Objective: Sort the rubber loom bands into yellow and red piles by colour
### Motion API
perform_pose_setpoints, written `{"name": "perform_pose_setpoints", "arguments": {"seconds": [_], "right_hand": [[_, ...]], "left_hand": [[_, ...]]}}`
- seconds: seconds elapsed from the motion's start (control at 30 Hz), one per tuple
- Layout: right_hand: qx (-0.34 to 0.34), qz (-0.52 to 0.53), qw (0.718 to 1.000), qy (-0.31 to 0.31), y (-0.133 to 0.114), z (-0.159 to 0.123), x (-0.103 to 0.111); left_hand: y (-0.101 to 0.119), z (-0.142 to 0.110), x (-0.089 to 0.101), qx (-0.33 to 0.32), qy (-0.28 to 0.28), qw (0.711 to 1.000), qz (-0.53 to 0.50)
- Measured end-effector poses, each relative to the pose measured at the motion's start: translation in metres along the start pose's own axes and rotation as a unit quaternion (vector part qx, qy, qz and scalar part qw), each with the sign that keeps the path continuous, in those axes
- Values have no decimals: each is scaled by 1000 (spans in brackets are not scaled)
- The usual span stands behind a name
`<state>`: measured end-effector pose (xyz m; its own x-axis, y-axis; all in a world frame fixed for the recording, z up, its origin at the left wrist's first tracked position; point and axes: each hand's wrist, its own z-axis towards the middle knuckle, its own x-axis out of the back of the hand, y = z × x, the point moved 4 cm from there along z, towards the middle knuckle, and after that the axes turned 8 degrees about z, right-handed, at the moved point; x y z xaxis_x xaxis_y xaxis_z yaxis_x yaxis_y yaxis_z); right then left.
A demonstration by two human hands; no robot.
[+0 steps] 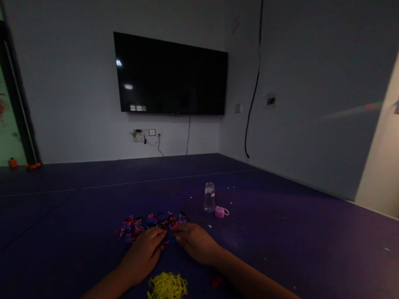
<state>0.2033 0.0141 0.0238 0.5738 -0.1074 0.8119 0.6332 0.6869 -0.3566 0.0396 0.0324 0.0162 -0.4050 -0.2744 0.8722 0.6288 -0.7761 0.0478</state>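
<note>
A pile of mixed-colour elastic hair bands [132, 226], pink, blue, red and dark, lies spread on the purple floor. My left hand [145, 252] rests at the near side of this pile, fingers stretched forward with the thumb apart. Facing it, my right hand [199, 242] touches the pile's right part, its fingers extended and slightly bent. I see nothing held in either hand, though some fingertips are hard to make out among the bands. Closer to me, between my forearms, sits a separate heap of yellow elastic bands [167, 292].
Beyond my right hand stands a clear bottle [209, 198], with a pink cap with a loop [221, 211] beside it. A small red item [216, 280] lies by my right forearm. White scraps dot the purple floor [308, 253]. A television [173, 74] hangs on the wall.
</note>
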Motion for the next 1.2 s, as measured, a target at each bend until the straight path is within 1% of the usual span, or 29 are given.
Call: {"name": "perform_pose_setpoints", "arguments": {"seconds": [0.27,0.4,0.5,0.8,1.0,1.1,1.2], "right_hand": [[6,-4,1000,9,4,1,-2],[5,-14,1000,3,5,1,-3],[-6,-16,1000,-7,7,0,-3],[-37,-11,999,2,10,-1,-5],[-18,-4,1000,6,5,0,-1],[-18,-8,1000,15,2,0,2],[-3,-20,1000,10,-2,0,3]], "left_hand": [[2,0,3,2,-15,1000,-4],[2,-1,3,2,-10,1000,2],[2,-1,3,-2,-5,1000,-1],[2,0,2,-25,7,1000,-7],[5,2,5,-15,-5,1000,-9],[6,2,7,-15,13,1000,-10],[5,1,6,-16,28,999,-8]]}}
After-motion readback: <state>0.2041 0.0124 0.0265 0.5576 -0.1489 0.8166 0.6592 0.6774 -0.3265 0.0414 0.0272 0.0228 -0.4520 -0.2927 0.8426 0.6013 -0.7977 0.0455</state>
